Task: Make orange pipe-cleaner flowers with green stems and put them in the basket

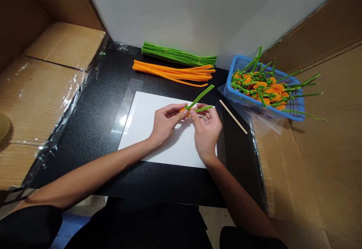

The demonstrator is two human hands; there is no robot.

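Observation:
Above a white sheet of paper (147, 136), my left hand (166, 122) and my right hand (206, 130) meet at their fingertips. Both pinch a small orange pipe-cleaner piece (183, 112), which the fingers partly hide. A green pipe-cleaner stem (200, 97) rises from it toward the upper right, and a shorter green end (203, 108) runs right over my right fingers. Beyond my hands lie a bundle of orange pipe cleaners (174, 72) and a tied bundle of green ones (178, 54).
A blue plastic basket (234, 66) at the right holds several orange pipe-cleaner flowers on green stems. A thin wooden stick (233, 116) lies on the black table (85, 128) next to it. Cardboard sheets (42, 102) line the left and right, and a white wall stands behind.

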